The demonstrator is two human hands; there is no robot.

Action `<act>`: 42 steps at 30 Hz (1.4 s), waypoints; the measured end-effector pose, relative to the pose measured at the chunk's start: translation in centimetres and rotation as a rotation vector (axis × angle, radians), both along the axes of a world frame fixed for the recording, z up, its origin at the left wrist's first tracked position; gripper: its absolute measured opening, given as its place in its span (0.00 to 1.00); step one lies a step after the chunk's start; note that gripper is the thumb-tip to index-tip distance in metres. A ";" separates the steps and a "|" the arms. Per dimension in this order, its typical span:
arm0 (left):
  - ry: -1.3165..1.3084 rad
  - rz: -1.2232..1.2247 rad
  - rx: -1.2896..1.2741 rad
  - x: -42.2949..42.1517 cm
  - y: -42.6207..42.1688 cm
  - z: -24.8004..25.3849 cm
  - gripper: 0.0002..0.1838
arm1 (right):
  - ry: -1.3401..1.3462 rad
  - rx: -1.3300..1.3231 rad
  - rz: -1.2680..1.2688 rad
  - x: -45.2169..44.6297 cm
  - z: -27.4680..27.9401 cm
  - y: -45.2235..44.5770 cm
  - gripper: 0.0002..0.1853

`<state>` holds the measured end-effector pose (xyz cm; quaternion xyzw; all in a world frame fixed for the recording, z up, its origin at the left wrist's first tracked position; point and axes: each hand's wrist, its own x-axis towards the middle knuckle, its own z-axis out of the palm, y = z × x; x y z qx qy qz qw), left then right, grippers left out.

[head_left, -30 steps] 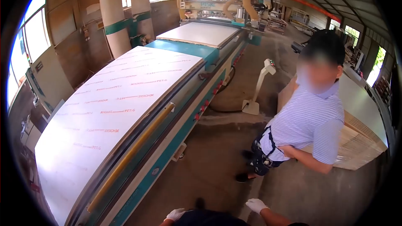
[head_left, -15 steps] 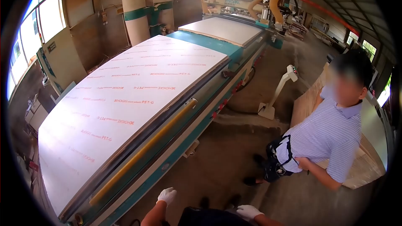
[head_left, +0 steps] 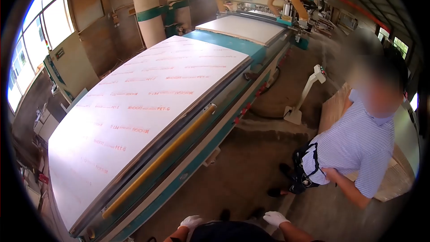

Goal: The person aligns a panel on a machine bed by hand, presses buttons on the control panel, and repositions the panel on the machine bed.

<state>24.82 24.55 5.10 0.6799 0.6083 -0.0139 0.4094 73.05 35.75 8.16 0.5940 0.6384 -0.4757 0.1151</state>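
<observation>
Both of my hands wear white gloves and are low in the view, close to my dark clothing. My left hand (head_left: 191, 221) holds nothing, its fingers loosely stretched toward my body. On the other side my right hand (head_left: 275, 218) is also bare of any object, with fingers extended to the left. To the left of them stands a long machine bed carrying a large white panel (head_left: 134, 103) printed with red PET-G lettering. A yellow bar (head_left: 159, 161) runs along the bed's near side. Neither hand touches the panel or the bed.
A co-worker in a striped shirt (head_left: 354, 152) stands at the right, one hand at the waist. Behind are wrapped boards (head_left: 396, 175). A control stand (head_left: 307, 94) rises from the floor. Farther back lie a second panel (head_left: 244, 29) and the machine head with hoses (head_left: 299, 0).
My left hand has drawn in toward my body, to the right and down. My right hand has shifted slightly right and up. The view has turned a little, and the co-worker's head has moved.
</observation>
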 end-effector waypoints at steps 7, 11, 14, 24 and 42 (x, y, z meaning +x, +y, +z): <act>0.210 0.024 -0.026 -2.4 2.7 0.0 0.16 | 0.100 0.120 0.257 -0.4 -4.9 -0.2 0.22; 0.020 0.204 -0.005 -1.3 3.8 0.1 0.16 | 0.085 0.149 0.323 0.9 -7.4 -0.8 0.20; -0.105 0.381 -0.152 -1.1 4.3 -4.3 0.20 | 0.087 0.161 0.263 3.0 -10.3 -1.2 0.21; -0.124 0.623 -0.408 0.9 5.0 -4.9 0.32 | 0.127 0.373 0.315 2.9 -6.4 -2.5 0.19; -0.057 0.176 -0.221 1.6 5.9 3.2 0.23 | 0.063 0.062 -0.036 1.3 -5.5 -1.1 0.14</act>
